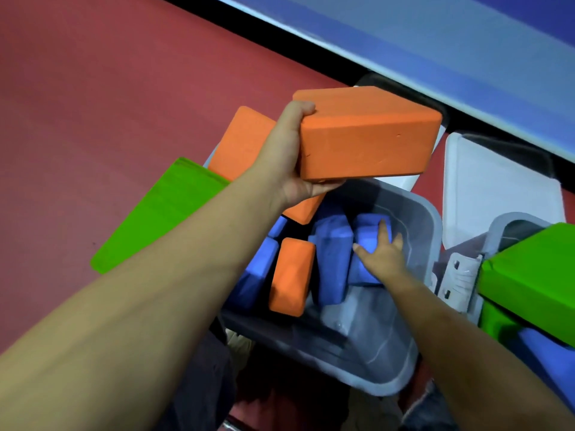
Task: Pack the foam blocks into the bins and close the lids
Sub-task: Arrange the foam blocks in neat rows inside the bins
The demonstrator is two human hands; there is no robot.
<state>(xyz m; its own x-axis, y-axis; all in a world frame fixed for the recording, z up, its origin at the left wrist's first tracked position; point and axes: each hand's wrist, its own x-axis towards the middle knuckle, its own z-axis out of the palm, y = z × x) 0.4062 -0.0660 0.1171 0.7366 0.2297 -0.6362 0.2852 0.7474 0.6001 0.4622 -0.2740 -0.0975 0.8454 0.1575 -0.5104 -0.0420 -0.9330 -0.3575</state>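
Observation:
My left hand grips a big orange foam block and holds it up over the clear plastic bin. Down inside the bin, my right hand presses flat, fingers spread, on a blue foam block by the right wall. A second blue block stands beside it, then a small orange block on end. More blue blocks fill the left part. Another orange block leans at the bin's far left edge.
A green wedge lies on the red floor left of the bin. A white lid lies at the far right, beside a second bin. A green block and a blue block sit at the right edge.

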